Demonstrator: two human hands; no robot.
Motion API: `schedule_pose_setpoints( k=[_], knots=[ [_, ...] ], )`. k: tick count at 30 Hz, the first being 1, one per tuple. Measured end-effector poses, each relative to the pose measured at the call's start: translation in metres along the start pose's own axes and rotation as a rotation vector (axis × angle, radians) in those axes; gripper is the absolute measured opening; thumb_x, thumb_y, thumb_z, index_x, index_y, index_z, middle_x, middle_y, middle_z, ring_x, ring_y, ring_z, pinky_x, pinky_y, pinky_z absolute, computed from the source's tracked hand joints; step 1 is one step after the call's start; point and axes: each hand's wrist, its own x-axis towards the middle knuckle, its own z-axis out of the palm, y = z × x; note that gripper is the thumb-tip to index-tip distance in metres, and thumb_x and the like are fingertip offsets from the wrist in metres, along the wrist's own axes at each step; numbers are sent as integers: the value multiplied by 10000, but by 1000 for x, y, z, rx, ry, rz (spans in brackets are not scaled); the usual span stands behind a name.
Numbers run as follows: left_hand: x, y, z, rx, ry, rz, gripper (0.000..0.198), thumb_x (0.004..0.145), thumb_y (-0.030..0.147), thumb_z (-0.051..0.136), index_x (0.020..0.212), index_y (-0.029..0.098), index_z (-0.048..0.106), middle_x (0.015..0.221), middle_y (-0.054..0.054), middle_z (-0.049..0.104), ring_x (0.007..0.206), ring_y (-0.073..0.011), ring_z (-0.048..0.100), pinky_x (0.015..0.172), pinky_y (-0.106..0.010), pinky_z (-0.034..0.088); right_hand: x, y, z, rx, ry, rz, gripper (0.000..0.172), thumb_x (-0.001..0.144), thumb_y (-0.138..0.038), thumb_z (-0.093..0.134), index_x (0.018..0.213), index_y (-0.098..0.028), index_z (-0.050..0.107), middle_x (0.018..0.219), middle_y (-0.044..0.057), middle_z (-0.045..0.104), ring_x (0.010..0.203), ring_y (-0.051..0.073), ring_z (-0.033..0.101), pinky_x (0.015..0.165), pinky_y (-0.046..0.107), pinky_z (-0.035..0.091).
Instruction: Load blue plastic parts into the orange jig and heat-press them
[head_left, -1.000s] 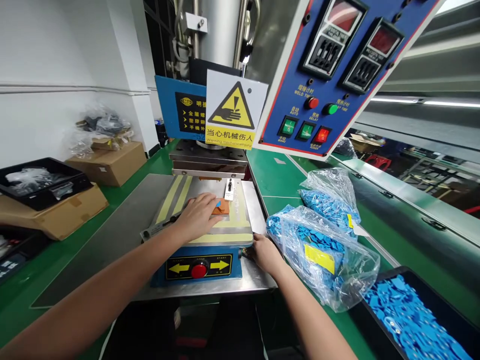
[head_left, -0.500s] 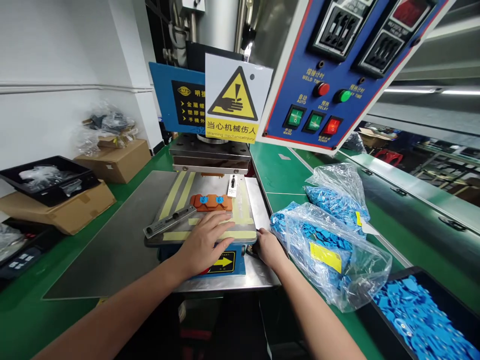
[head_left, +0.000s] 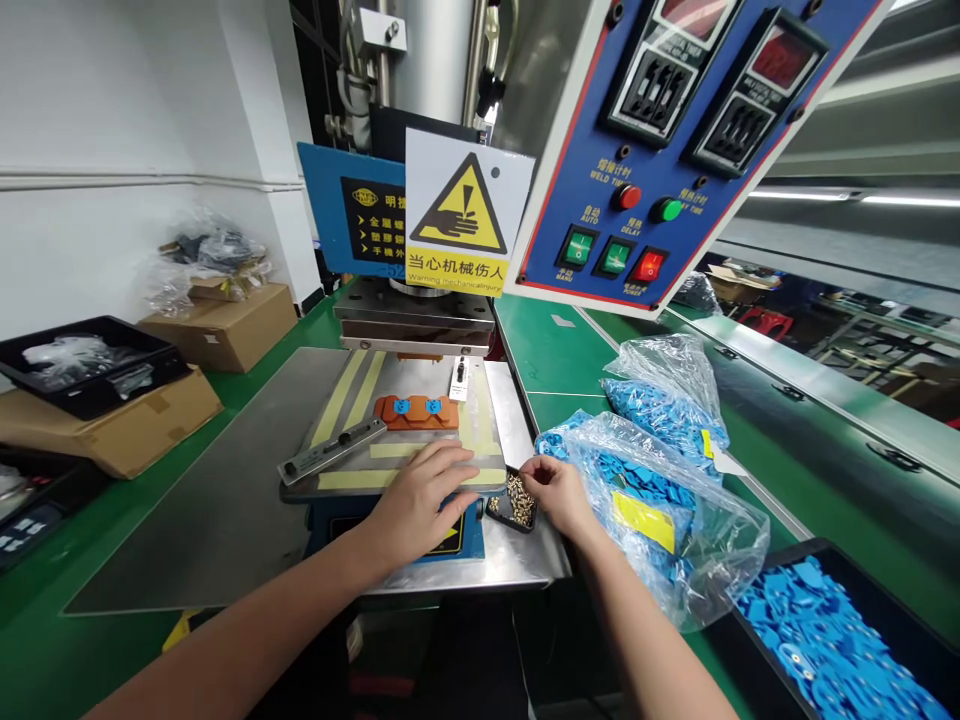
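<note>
My left hand [head_left: 420, 505] lies with stretched fingers over the front edge of the machine's metal plate [head_left: 352, 465]. Beyond its fingertips, an orange fixture [head_left: 417, 416] holds two small blue plastic pieces [head_left: 433, 407]. Pinched fingers of my right hand [head_left: 559, 492] are at the right rim of a small black tray [head_left: 517, 522] full of tiny brass-coloured metal parts [head_left: 517, 497]. Whatever those fingertips hold is too small to make out. To the left of the fixture, a slotted metal bar [head_left: 332, 452] lies at an angle; a white slotted piece [head_left: 459, 379] sits behind it on the right.
The press head [head_left: 416, 325] hangs above the plate's rear, behind a warning sign [head_left: 469, 215]. A control box [head_left: 637, 190] juts out at upper right. Bags of blue parts [head_left: 660, 500] and a black bin [head_left: 840, 630] stand to the right. Cardboard boxes [head_left: 225, 325] are at left.
My right hand has moved right and slightly up from the plate's corner, uncovering the tray of metal parts. My left hand stays over the plate's edge. The view has shifted slightly.
</note>
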Motion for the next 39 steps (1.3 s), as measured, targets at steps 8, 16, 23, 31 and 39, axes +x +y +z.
schedule_pose_setpoints(
  k=[8,16,23,31,39],
  knots=[
    [44,17,31,-142,0,-44,217,874,201,535,1054,200,656,1037,-61,672,929,-195,623,840,-349,519,-4,-25,-23,973,-30,243,220,586,-267,815,720,-176,667,659,-20,620,612,102,580,606,225,483],
    [64,23,62,-285,144,-73,208,845,100,533,904,199,706,832,-30,673,753,-147,633,702,-256,514,-8,-36,-17,1222,-115,207,163,633,-187,817,735,-162,692,691,-16,659,650,70,612,629,144,504],
    [67,21,57,-305,124,-44,201,843,89,528,861,186,703,812,-29,669,742,-137,623,689,-240,494,-8,-37,-14,1283,-130,220,171,629,-186,829,738,-161,699,671,-10,681,635,63,622,618,129,512],
    [69,23,54,-310,98,-122,143,772,63,594,798,169,687,772,-26,665,709,-138,611,627,-231,469,-8,-38,-13,1282,-107,231,191,615,-196,839,727,-151,692,665,-11,672,630,59,626,626,126,506],
    [72,23,55,-362,70,-107,235,777,37,577,910,180,707,839,-35,702,763,-144,635,676,-242,489,-8,-37,-13,1285,-97,225,175,625,-174,828,734,-156,693,680,-11,670,633,61,615,627,138,504]
  ],
)
